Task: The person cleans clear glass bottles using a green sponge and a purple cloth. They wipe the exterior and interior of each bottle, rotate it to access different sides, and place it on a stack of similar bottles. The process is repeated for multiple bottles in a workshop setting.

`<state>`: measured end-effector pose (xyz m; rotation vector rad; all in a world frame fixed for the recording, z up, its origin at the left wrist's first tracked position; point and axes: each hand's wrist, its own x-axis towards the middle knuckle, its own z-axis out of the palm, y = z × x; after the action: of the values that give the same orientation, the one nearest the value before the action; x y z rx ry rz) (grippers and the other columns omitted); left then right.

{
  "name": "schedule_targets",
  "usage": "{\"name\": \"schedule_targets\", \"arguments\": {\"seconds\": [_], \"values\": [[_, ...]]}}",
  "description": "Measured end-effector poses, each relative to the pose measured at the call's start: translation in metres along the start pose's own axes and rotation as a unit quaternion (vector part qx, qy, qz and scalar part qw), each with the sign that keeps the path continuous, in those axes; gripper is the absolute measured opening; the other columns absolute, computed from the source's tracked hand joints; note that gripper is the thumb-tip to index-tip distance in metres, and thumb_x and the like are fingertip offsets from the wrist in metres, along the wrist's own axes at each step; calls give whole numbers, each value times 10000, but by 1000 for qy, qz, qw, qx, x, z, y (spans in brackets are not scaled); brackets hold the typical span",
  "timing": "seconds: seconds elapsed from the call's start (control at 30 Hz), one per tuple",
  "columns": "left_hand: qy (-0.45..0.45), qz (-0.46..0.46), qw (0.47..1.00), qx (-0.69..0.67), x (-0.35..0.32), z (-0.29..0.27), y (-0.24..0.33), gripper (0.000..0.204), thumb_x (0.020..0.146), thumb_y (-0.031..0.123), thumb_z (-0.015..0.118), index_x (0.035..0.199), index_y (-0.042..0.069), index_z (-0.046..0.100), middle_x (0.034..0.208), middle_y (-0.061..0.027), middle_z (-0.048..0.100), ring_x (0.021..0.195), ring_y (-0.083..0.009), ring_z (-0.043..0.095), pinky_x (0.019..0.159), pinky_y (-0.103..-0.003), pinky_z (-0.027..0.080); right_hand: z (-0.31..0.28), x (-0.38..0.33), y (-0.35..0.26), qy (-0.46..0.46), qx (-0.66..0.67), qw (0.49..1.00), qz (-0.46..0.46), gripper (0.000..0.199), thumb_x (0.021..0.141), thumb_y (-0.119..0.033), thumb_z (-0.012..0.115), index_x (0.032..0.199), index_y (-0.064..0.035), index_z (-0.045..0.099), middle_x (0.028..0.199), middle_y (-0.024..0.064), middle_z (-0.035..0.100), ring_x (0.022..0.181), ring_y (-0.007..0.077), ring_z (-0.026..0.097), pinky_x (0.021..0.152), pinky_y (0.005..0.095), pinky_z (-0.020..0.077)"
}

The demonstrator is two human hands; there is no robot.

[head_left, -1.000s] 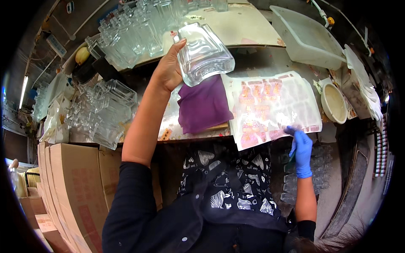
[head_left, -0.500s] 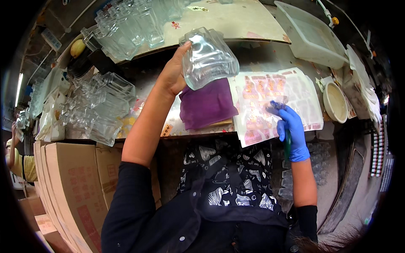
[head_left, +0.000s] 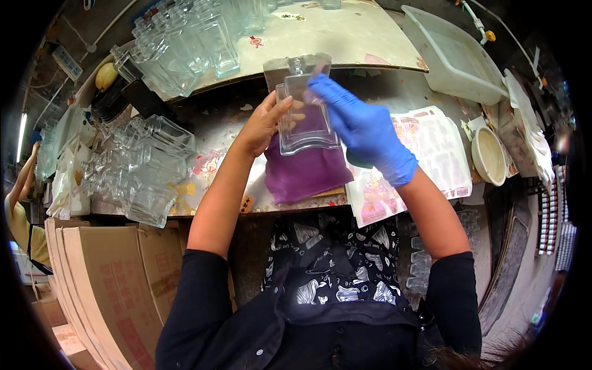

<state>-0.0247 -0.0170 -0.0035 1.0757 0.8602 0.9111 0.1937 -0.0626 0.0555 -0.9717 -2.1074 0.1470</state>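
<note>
My bare left hand (head_left: 266, 123) grips a clear rectangular glass bottle (head_left: 307, 143) by its left side, neck pointing away from me. Purple cloth (head_left: 302, 179), folded into a pad, lies under the bottle. My right hand (head_left: 370, 126), in a blue glove, is at the bottle's upper right. A small pinkish decal (head_left: 314, 92), blurred, is pinched at its fingertips against or just over the glass; which of the two I cannot tell. Something green (head_left: 359, 160) shows under the gloved palm, mostly hidden. Right of the cloth lie sheets of pink and gold decals (head_left: 441, 148).
Several glass bottles (head_left: 142, 166) lie at the left; more stand on a raised board (head_left: 333, 37). A translucent tub (head_left: 453, 68) and a cream bowl (head_left: 489, 151) are at the right. Cardboard boxes (head_left: 105, 271) stand lower left. Another person (head_left: 26, 216) is at far left.
My left hand has brought the bottle down and tilted it over the purple cloth. My right hand has moved left from the decal sheets to the bottle with the decal.
</note>
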Motion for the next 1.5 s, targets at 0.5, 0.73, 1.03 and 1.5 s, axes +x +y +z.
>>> {"name": "schedule_targets", "arguments": {"seconds": [0.5, 0.73, 1.03, 1.5], "values": [[98, 56, 992, 54, 15, 12, 5, 816, 821, 366, 728, 1344, -74, 284, 1195, -208, 516, 1054, -234, 580, 901, -340, 480, 33, -18, -18, -115, -206, 972, -11, 439, 838, -171, 590, 1247, -17, 545, 1351, 144, 525, 451, 251, 590, 415, 349, 475], [127, 22, 987, 92, 22, 13, 8, 814, 820, 442, 713, 1314, -66, 312, 1180, -195, 524, 1027, -218, 582, 864, -357, 493, 33, -38, -25, 6, 90, 988, 123, 281, 848, -219, 657, 1074, -51, 657, 1135, 145, 660, 571, 246, 651, 533, 319, 534], [-23, 20, 993, 114, -20, -5, 0, 953, 820, 262, 742, 1476, -26, 114, 1295, -204, 503, 1195, -246, 513, 966, -345, 441, 39, -17, 17, -100, 257, 857, 436, 617, 849, -570, 613, 1101, -9, 658, 910, 82, 665, 853, 152, 611, 796, 287, 474], [-61, 7, 998, 14, -25, -5, -1, 896, 802, 93, 724, 1490, 21, 154, 1389, -172, 414, 1271, -254, 442, 1052, -365, 373, 36, -24, 13, -129, 319, 832, 435, 628, 829, -488, 678, 1200, 14, 611, 960, 84, 672, 902, 144, 615, 829, 271, 474]]}}
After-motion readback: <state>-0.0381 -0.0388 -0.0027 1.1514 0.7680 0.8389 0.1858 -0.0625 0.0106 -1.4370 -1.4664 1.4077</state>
